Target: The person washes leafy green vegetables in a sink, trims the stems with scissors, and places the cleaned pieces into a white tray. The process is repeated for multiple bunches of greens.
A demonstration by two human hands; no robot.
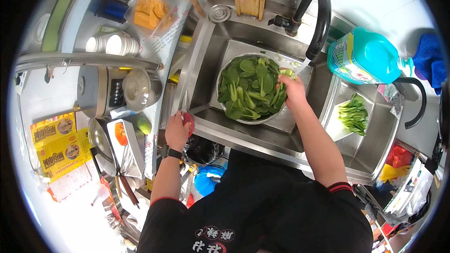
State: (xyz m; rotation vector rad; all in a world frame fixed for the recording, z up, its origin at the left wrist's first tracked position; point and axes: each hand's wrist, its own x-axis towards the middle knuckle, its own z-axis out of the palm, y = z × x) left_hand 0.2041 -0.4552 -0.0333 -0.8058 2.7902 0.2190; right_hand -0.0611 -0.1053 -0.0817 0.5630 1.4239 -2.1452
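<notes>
Over the right edge of a wide bowl (pixel 230 116), my right hand (pixel 293 89) holds a bunch of bok choy (pixel 286 72) by its stem end. Water runs from the black faucet (pixel 318 24) onto it. Loose green leaves (pixel 253 84) fill the bowl, which sits in the steel sink's large basin (pixel 242 137). My left hand (pixel 177 131) is at the sink's left front corner, with its fingers around a red looped handle (pixel 188 123). It looks like scissors, but the rest is mostly hidden.
More bok choy (pixel 353 114) lies in the smaller right basin (pixel 360 147). A turquoise jug (pixel 372 56) stands behind it. At left, a shelf holds paper cups (pixel 117 44), an appliance (pixel 96 91) and a white tray (pixel 128 147). Below the sink's front sits a black bag (pixel 204 149).
</notes>
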